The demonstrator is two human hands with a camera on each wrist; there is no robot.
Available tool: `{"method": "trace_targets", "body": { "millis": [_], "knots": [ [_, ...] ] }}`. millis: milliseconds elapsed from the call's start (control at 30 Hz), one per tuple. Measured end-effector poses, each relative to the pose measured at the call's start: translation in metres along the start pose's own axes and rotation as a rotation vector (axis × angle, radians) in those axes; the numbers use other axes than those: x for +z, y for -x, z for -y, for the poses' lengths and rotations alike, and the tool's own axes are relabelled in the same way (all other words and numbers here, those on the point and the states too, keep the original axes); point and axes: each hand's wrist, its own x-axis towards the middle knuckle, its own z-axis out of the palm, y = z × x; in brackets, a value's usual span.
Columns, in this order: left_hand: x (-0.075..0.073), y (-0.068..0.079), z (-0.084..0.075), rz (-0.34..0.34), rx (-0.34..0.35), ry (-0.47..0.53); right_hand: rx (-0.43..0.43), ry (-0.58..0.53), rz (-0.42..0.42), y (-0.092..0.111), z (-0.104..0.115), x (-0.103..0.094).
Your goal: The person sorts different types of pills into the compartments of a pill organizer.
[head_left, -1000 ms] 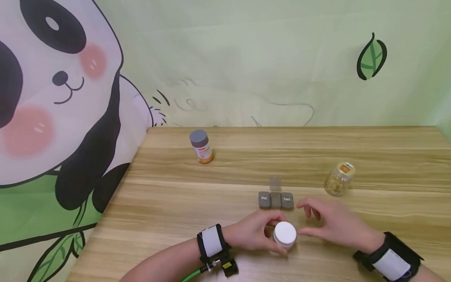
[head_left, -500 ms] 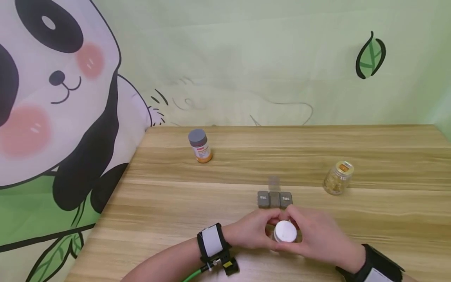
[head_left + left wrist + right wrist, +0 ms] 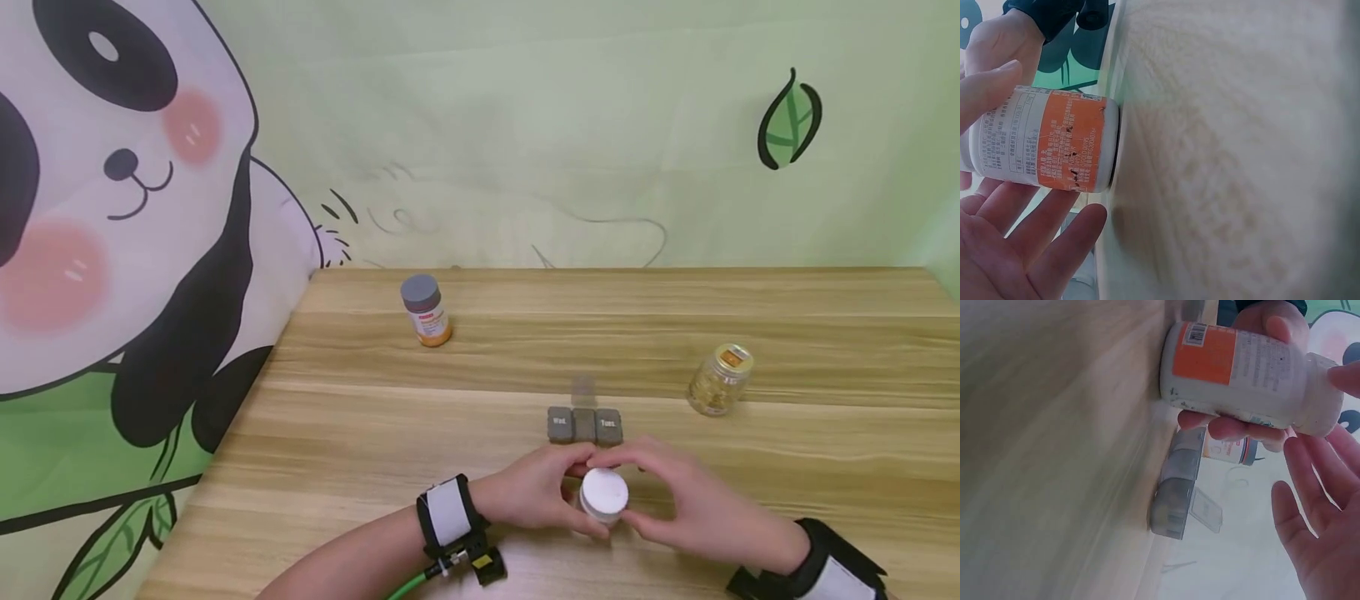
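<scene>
My left hand (image 3: 525, 496) grips a white pill bottle (image 3: 1047, 137) round its body, thumb on one side and fingers on the other. The bottle stands upright on the table, with an orange-and-white printed label. On top is a white screw cap (image 3: 604, 492), pinched by my right hand (image 3: 693, 508) between thumb and fingertips. In the right wrist view the thumb lies against the cap (image 3: 1322, 394), while the lower fingers stretch loosely beside it. Just behind the hands lies a grey pill organizer (image 3: 584, 425) whose middle compartment has its clear lid (image 3: 582, 388) raised.
An orange-and-white bottle with a grey lid (image 3: 426, 310) stands at the back left. At the right stands a clear jar (image 3: 720, 380) with a gold lid and yellowish contents. A panda-printed cloth (image 3: 480, 133) hangs behind the wooden table (image 3: 375, 417).
My right hand came in from the right to the bottle's cap, closed round it, then shifted its fingers there. The left hand keeps its hold on the bottle.
</scene>
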Motion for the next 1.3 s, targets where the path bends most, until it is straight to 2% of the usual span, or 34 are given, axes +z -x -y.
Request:
{"method": "trace_targets", "body": {
  "millis": [67,233,300,400,467,567,700,867,1033,1167,1300],
  "knots": [
    [0.000,0.000,0.000,0.000,-0.003,0.007,0.036,0.025,-0.004,0.002,0.002,-0.001],
    [0.000,0.000,0.001,0.008,0.009,0.018,0.225,0.169,-0.040,0.002,0.011,0.001],
    [-0.001,0.000,0.001,0.013,0.012,0.006,0.259,0.266,-0.069,-0.001,0.014,0.005],
    [-0.002,0.000,0.001,0.017,0.005,-0.011,0.264,0.385,-0.111,-0.006,0.017,0.012],
    [-0.002,0.000,0.001,0.017,0.012,-0.026,0.258,0.424,-0.132,-0.009,0.018,0.016],
    [-0.001,-0.001,0.000,0.016,0.018,-0.035,0.254,0.405,-0.128,-0.011,0.018,0.019],
    [-0.001,-0.001,-0.001,0.019,0.016,-0.048,0.193,0.310,-0.064,-0.013,0.017,0.014],
    [-0.002,0.000,-0.001,0.004,0.000,-0.077,0.045,0.217,0.025,-0.015,0.013,0.004],
    [-0.002,0.000,-0.002,-0.005,0.002,-0.102,0.000,0.135,0.108,-0.016,0.011,-0.002],
    [-0.003,0.000,-0.001,-0.001,0.008,-0.090,-0.022,0.151,0.133,-0.016,0.013,-0.003],
    [-0.003,0.000,0.000,0.011,0.025,-0.068,-0.032,0.259,0.083,-0.019,0.016,-0.001]
  ]
}}
